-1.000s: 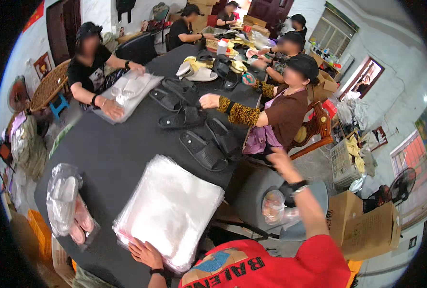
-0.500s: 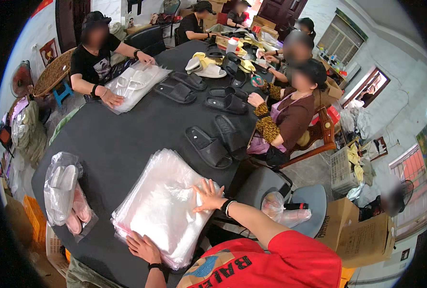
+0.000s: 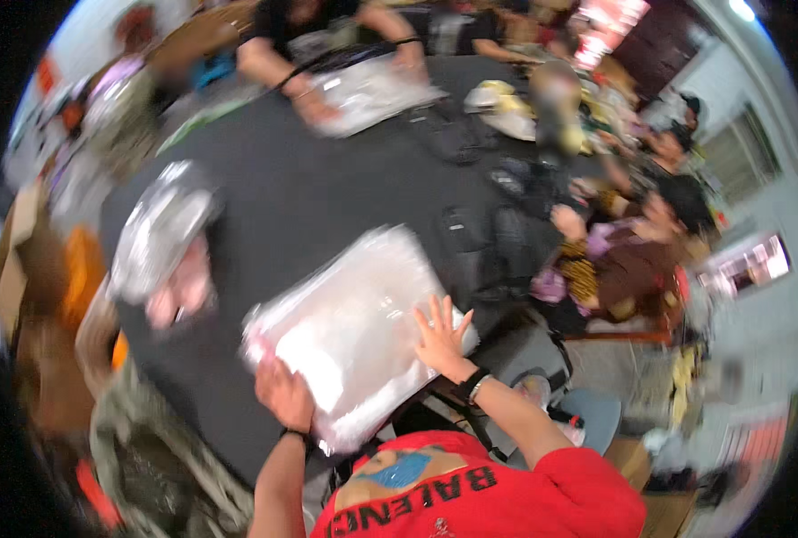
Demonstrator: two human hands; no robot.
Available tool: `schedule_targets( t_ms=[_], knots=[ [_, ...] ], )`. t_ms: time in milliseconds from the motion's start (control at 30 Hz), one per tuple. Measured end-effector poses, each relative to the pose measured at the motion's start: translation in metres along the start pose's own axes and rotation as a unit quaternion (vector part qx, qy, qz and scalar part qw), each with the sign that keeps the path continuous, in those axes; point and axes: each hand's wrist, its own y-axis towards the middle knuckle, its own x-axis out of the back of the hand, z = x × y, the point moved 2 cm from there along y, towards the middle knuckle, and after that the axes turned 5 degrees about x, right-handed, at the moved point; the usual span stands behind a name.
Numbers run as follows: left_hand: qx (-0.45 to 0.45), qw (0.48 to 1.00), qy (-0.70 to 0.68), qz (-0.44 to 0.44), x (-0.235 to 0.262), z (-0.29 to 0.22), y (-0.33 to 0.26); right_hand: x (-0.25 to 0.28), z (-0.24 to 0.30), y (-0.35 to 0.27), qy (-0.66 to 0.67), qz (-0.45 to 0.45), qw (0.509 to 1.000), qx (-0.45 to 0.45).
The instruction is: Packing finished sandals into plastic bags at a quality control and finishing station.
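A stack of clear plastic bags lies on the black-covered table in front of me. My right hand rests on its right side, fingers spread flat. At the stack's lower left edge is my left hand, lying against the bags with its fingers extended, somewhat blurred. To the left, beyond the stack, bagged slippers lie on the table: a white pair and a pink pair. Neither hand is touching them.
Across the table, a person's hands hold a bagged white pair of slippers. Black slippers lie right of centre. Several people sit along the far and right sides. A grey chair stands at my right.
My view has swung left, so the table and people appear shifted right and blurred. Both hands stay on the bag stack. The person opposite still handles the bagged slippers.
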Motion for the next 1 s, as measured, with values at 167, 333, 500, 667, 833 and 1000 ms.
schedule_targets(
  t_ms=[167,333,500,667,833,1000],
  knots=[
    [0.028,1.000,-0.001,-0.005,-0.002,-0.009,0.007,-0.021,0.051,-0.008,0.107,-0.047,0.978,0.170],
    [0.059,0.998,0.020,0.014,-0.002,-0.003,-0.002,-0.044,0.055,-0.010,0.090,-0.020,0.982,0.163],
    [0.059,0.998,-0.006,0.021,-0.002,-0.004,-0.001,-0.050,0.056,-0.010,0.065,-0.005,0.983,0.172],
    [0.055,0.998,-0.026,-0.009,-0.001,0.001,-0.004,-0.049,0.060,-0.008,0.043,-0.004,0.986,0.161],
    [0.045,0.997,-0.033,-0.049,-0.003,0.013,-0.005,-0.044,0.061,-0.008,0.050,-0.005,0.985,0.163],
    [0.097,0.921,-0.352,-0.136,0.082,0.083,-0.010,-0.026,0.060,-0.010,0.047,0.031,0.987,0.150]
  ],
)
